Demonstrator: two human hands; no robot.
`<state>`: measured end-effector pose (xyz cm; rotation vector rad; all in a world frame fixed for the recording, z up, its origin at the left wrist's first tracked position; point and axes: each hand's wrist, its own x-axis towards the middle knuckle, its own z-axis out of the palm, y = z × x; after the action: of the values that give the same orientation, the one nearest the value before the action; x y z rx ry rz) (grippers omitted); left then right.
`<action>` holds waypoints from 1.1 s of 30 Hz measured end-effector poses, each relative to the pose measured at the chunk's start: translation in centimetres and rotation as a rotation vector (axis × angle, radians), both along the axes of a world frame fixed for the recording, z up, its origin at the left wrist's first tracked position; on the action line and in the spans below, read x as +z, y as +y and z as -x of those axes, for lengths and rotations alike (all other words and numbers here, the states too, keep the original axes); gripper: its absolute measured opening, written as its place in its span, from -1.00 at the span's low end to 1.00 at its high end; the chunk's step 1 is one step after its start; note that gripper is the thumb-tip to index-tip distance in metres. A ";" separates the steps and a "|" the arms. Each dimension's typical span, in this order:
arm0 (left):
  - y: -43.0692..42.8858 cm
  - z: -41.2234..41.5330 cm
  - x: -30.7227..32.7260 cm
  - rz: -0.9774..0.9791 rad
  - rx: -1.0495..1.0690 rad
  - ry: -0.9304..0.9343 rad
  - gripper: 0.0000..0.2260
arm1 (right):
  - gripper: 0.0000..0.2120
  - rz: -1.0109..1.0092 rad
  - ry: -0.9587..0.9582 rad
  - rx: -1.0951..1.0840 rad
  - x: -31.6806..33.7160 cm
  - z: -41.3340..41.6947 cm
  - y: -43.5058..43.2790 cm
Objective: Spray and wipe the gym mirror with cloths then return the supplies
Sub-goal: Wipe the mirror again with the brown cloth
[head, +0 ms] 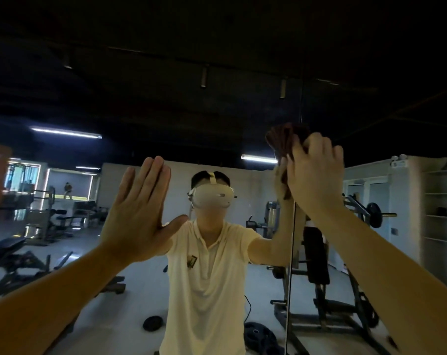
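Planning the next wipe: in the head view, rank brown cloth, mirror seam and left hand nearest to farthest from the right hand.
1. brown cloth, gripped by the right hand.
2. mirror seam, running just behind it.
3. left hand, open, far left.

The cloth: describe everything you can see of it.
The cloth is dark reddish-brown and looks like soft fabric, bunched so that its folds fan out above and to the left of the right hand. That hand holds it raised against the mirror, beside the vertical seam between mirror panels. A narrow end hangs down on the hand's thumb side. Much of the cloth is hidden behind the hand, so its full shape cannot be told.
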<state>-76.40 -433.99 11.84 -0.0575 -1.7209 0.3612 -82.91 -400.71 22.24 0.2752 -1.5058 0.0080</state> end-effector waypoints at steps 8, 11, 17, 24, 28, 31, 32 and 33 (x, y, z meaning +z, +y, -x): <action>-0.2 0.0 -0.1 0.004 -0.004 -0.010 -0.12 | -0.60 0.271 -0.062 0.157 0.1 -0.9 -6.0; -0.7 0.6 -0.3 0.012 -0.006 -0.010 -0.11 | -0.64 0.250 -0.027 0.176 2.4 -1.4 -8.8; -1.0 0.2 -0.1 0.036 -0.041 -0.053 -0.11 | -0.66 0.033 -0.058 0.271 3.2 -5.0 -18.8; -4.6 -1.4 1.3 0.245 -0.054 -0.122 -0.19 | -0.78 0.131 -0.029 0.014 6.2 -3.7 -8.2; -4.0 -1.3 1.2 0.203 -0.089 -0.157 -0.12 | -0.71 0.491 -0.090 -0.002 7.6 -2.7 -6.9; -4.3 -1.2 1.1 0.200 -0.110 -0.165 -0.10 | -0.77 0.615 -0.057 0.165 8.1 -3.5 -12.6; -4.6 -1.2 1.3 0.213 -0.111 -0.173 -0.11 | -0.77 0.571 -0.029 0.208 8.0 -3.9 -14.9; -4.8 -1.4 1.5 0.230 -0.107 -0.182 -0.12 | -0.77 0.503 -0.008 0.248 7.6 -4.3 -16.9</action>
<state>-74.99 -438.83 13.29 -0.3576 -1.8399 0.4850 -78.61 -417.57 29.84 0.0534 -1.4181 0.5783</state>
